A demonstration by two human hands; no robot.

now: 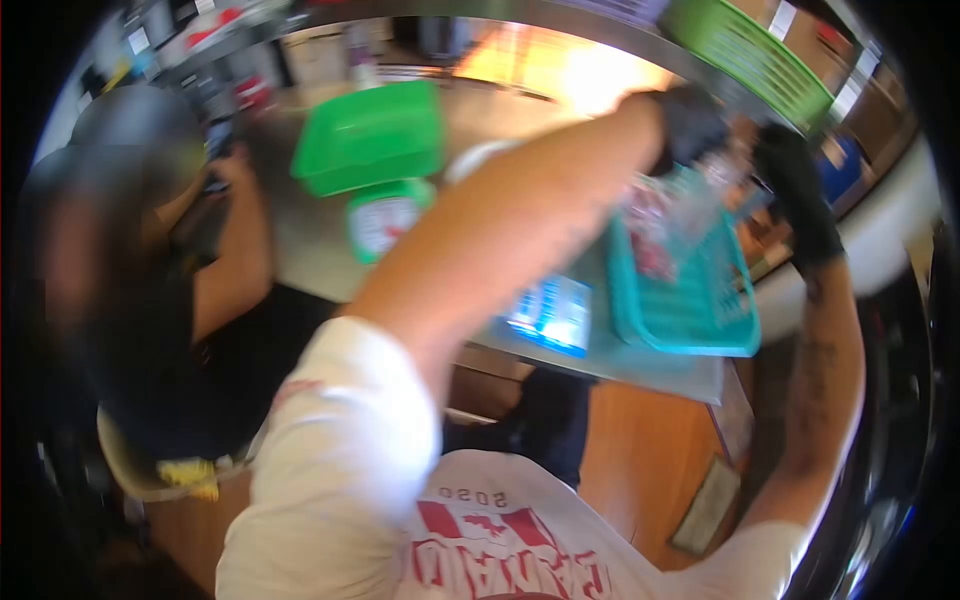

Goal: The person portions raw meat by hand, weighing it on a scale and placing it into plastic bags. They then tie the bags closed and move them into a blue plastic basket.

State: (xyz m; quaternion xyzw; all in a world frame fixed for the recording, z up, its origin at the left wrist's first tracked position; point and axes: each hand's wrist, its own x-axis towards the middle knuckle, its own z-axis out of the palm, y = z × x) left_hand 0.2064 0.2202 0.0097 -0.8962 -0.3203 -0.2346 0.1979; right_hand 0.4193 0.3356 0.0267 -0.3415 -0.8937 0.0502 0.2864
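Both my hands wear black gloves and are raised over the far end of a teal plastic basket (690,318). My left hand (690,125) reaches across to the right, its fingers closed at the top of a clear plastic bag (705,205). Facing it from the right, my right hand (795,180) is closed at the same gathered plastic. Motion blur softens the fingertips of both. Pinkish-red pieces (652,235) show through the plastic at the basket's left side. The basket's near part shows its bare bottom.
A blue-and-white packet (552,315) lies left of the basket on the metal table (660,372). Farther left, a green tub (368,135) sits on a green dial scale (383,222). A green slatted basket (755,60) stands at the upper right. Another person (130,290) is at the left.
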